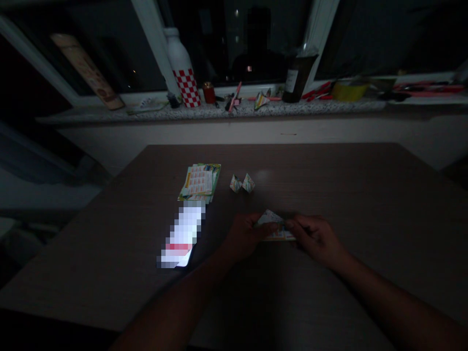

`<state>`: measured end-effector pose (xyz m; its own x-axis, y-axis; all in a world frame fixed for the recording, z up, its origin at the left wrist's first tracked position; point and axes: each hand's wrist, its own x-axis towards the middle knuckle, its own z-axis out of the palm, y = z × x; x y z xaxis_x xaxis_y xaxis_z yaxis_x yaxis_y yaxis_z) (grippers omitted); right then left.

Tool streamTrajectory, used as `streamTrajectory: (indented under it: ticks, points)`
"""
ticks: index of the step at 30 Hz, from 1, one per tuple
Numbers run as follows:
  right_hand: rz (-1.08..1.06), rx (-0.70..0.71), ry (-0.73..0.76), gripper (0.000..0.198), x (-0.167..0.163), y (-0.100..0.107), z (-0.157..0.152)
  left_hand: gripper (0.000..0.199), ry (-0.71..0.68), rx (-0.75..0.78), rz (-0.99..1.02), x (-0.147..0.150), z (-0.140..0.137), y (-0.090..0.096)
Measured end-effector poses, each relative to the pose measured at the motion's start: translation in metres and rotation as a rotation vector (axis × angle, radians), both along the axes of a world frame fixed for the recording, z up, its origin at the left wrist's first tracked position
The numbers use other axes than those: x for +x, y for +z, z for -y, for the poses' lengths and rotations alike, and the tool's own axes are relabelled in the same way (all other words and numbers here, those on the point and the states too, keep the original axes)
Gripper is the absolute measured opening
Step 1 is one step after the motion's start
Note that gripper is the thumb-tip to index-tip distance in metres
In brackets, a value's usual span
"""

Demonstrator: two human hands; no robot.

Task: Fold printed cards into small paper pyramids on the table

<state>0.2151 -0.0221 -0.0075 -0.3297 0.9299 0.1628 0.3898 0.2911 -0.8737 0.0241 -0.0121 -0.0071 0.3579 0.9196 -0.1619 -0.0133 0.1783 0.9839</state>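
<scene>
A partly folded sheet of printed paper (pixel 277 233) is held between both hands above the table. My left hand (pixel 245 235) is closed on its left side, with the thumb lying across the print. On the right edge, my right hand (pixel 317 237) pinches the paper between thumb and fingers. A pale triangular flap points up at the top of the sheet. Beyond the hands stands a small folded paper piece (pixel 248 183) with two pointed parts. To the left lies a stack of printed leaflets (pixel 199 183).
A lit phone (pixel 185 229), its screen blurred out, lies left of my hands on the brown table (pixel 329 180). Along the granite windowsill (pixel 146 113) stand a red-and-white checkered bottle (pixel 186 80), a dark container (pixel 294 80), a yellow roll (pixel 350 91) and several small items.
</scene>
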Motion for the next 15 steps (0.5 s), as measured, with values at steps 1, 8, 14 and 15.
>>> streamTrajectory:
  ticks: [1, 8, 14, 15]
  points:
    - [-0.039, -0.042, 0.018, 0.042, 0.001, -0.001, 0.000, 0.027, 0.001, -0.013, 0.000, -0.001, 0.000, 0.000]
    - [-0.150, -0.040, -0.052, 0.048, 0.011, -0.009, -0.004, 0.026, 0.023, -0.035, -0.043, -0.004, -0.001, 0.003]
    - [-0.011, 0.168, -0.159, 0.027, 0.009, -0.003, -0.004, 0.026, 0.014, -0.060, 0.001, -0.003, -0.001, 0.001]
    - [-0.001, 0.194, -0.170, 0.024, 0.008, -0.002, -0.004, 0.027, 0.013, -0.056, -0.006, -0.002, -0.001, 0.001]
